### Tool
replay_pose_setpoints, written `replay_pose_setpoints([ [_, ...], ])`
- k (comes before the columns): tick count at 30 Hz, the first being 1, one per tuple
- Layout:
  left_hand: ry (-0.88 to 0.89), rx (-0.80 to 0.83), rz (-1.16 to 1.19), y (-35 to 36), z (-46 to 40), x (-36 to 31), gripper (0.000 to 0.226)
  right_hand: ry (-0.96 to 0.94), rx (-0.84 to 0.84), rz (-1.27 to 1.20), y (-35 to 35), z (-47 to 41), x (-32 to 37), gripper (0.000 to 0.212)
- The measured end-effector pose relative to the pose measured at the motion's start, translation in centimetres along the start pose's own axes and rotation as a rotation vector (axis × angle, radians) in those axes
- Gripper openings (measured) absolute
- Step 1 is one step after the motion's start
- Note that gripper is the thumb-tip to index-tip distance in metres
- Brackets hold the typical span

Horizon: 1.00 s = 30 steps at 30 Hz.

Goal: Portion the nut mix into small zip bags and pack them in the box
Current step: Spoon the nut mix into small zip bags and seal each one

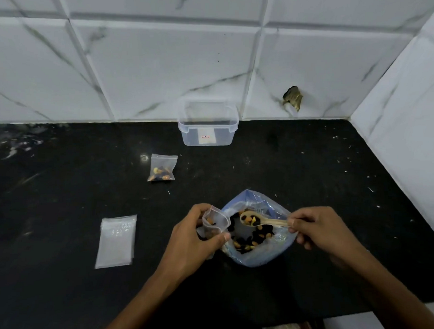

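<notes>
My left hand [195,235] holds a small clear zip bag [214,222] with its mouth open and a few nuts inside. My right hand [315,228] pinches the handle of a wooden spoon [260,220], whose bowl is loaded with nut mix just right of the small bag's mouth. Under the spoon lies the big blue-tinted bag of nut mix [257,237], open. A filled small zip bag [161,168] lies on the counter farther back. The clear plastic box [207,125] stands open against the wall.
A stack of empty small zip bags [116,240] lies on the black counter [60,194] to the left. Tiled walls close the back and right side. The counter's front edge runs at the lower right.
</notes>
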<state>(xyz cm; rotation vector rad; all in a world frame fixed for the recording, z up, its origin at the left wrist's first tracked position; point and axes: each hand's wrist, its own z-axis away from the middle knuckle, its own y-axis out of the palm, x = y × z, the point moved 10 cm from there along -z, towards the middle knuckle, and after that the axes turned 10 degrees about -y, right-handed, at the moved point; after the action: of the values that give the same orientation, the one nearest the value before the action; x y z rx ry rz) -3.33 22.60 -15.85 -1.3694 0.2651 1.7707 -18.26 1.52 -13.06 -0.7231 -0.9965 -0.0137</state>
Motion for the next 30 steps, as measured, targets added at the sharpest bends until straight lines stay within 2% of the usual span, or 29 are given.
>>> replay_pose_setpoints([
  [5,0.043,-0.018,-0.044,0.4,-0.1,-0.8,0.050,-0.011,0.003,-0.219,-1.0,1.4,2.9,0.014],
  [9,0.089,-0.026,-0.066,0.6,0.0,-1.9,0.053,-0.107,0.001,-0.181,-0.9,2.2,6.2,0.014],
  [15,0.083,-0.021,-0.011,0.5,0.0,-2.3,0.050,-0.385,-0.041,0.318,0.9,3.5,11.1,0.010],
  [19,0.058,-0.036,0.044,0.3,-0.1,-2.0,0.049,-0.757,-0.127,0.560,3.0,5.3,13.8,0.004],
  [21,0.049,-0.032,0.061,0.4,-0.2,-1.9,0.048,-0.903,-0.070,0.741,4.6,6.2,14.3,0.021],
  [24,0.054,-0.036,0.069,0.4,-0.1,-2.0,0.048,-1.027,-0.068,0.831,5.4,7.6,14.8,0.020],
  [27,0.059,-0.051,0.074,0.3,-0.2,-2.0,0.049,-1.011,-0.115,0.796,4.7,7.8,14.5,0.016],
  [30,0.056,-0.073,0.077,-0.1,-0.2,-1.8,0.049,-0.859,-0.220,0.543,1.3,7.1,13.7,0.015],
])
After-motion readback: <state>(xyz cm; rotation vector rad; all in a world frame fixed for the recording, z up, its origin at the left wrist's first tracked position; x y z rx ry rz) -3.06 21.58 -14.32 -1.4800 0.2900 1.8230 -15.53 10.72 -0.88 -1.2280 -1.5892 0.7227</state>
